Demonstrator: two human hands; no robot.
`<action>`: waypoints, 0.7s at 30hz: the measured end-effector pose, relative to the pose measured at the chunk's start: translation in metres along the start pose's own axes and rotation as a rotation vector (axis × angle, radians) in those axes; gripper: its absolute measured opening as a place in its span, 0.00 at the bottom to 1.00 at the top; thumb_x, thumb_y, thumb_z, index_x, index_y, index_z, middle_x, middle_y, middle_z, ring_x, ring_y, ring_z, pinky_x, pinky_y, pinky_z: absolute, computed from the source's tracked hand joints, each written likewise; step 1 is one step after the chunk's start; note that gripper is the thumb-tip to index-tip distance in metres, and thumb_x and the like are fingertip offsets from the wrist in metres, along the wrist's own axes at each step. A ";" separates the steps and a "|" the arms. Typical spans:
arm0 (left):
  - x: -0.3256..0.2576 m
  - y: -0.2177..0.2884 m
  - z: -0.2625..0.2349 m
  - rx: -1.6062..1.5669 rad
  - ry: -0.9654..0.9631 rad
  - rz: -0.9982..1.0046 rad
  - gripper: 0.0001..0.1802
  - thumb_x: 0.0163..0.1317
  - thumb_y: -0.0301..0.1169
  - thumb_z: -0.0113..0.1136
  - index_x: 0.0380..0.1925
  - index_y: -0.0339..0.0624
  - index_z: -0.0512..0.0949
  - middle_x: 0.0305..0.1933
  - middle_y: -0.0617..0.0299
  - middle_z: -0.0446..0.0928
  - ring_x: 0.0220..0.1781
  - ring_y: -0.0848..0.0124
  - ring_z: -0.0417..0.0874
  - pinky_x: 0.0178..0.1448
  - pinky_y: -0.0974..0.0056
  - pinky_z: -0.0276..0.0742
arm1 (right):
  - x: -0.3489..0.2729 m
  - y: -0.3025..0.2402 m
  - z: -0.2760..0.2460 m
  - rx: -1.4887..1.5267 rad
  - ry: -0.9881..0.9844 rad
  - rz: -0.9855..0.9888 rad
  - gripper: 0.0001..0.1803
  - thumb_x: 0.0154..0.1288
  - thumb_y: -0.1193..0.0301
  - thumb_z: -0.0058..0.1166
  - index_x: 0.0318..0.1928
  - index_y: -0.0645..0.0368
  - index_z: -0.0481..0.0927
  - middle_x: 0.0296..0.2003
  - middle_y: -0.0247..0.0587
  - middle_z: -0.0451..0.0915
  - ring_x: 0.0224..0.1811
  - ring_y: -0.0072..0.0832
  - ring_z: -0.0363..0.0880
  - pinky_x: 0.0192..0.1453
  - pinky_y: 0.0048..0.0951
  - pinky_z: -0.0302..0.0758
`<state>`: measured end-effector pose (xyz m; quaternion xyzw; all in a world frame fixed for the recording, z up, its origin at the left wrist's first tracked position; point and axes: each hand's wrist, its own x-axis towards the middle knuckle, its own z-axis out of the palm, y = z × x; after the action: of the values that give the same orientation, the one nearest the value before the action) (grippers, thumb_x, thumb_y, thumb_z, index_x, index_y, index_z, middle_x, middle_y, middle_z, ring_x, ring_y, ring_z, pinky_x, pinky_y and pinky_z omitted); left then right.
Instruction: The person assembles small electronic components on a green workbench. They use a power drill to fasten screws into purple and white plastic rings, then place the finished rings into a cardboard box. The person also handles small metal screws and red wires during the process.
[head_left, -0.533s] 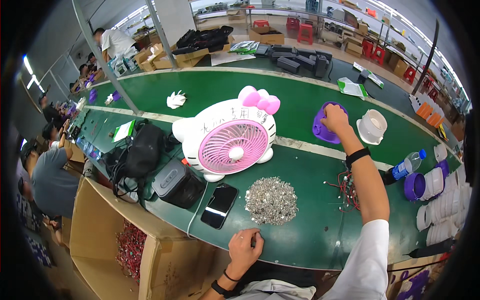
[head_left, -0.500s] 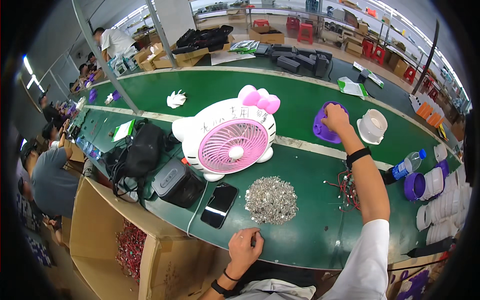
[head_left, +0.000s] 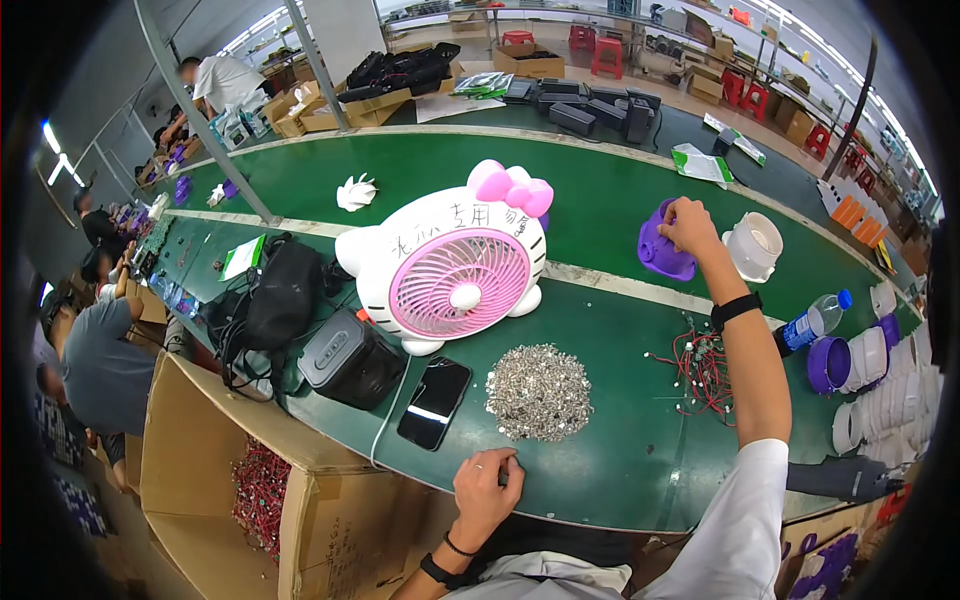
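Note:
My right hand (head_left: 686, 224) reaches far across the green table (head_left: 600, 200) and grips a purple plastic part (head_left: 660, 250), just left of a white round part (head_left: 755, 246). A black band sits on that wrist. My left hand (head_left: 485, 487) rests on the table's near edge, fingers curled, just below a heap of small silver screws (head_left: 540, 392). I cannot see anything held in it. A black phone (head_left: 435, 402) lies left of the heap.
A white and pink cat-shaped desk fan (head_left: 462, 270) stands mid-table beside black bags (head_left: 345, 355). Red-wired parts (head_left: 700, 365), a water bottle (head_left: 812, 322) and stacked white and purple shells (head_left: 870, 380) sit at the right. An open cardboard box (head_left: 240, 470) stands at the lower left. People work at the far left.

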<state>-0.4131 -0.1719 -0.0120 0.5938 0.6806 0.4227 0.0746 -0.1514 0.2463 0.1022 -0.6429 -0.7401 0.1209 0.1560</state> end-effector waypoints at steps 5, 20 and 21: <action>0.003 0.002 -0.001 -0.001 -0.010 -0.003 0.07 0.55 0.23 0.66 0.35 0.43 0.82 0.27 0.62 0.80 0.27 0.64 0.80 0.34 0.59 0.72 | -0.001 0.005 0.005 -0.163 0.321 -0.084 0.11 0.56 0.66 0.70 0.33 0.59 0.83 0.31 0.50 0.86 0.39 0.43 0.88 0.46 0.42 0.84; -0.004 -0.002 0.006 -0.011 -0.014 0.037 0.07 0.56 0.22 0.64 0.34 0.43 0.82 0.25 0.60 0.78 0.25 0.62 0.77 0.33 0.57 0.72 | -0.212 -0.062 -0.016 0.355 0.410 -0.403 0.19 0.59 0.76 0.61 0.51 0.62 0.73 0.46 0.53 0.77 0.48 0.51 0.77 0.53 0.48 0.75; -0.001 0.002 0.007 -0.039 -0.022 0.041 0.07 0.55 0.22 0.65 0.35 0.43 0.82 0.24 0.60 0.78 0.25 0.61 0.77 0.33 0.57 0.72 | -0.209 -0.050 -0.016 0.379 0.311 -0.278 0.21 0.59 0.77 0.61 0.53 0.62 0.72 0.47 0.54 0.77 0.49 0.52 0.78 0.53 0.48 0.75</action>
<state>-0.4071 -0.1699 -0.0151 0.6106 0.6589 0.4310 0.0848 -0.1653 0.0321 0.1203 -0.5056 -0.7524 0.1345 0.4002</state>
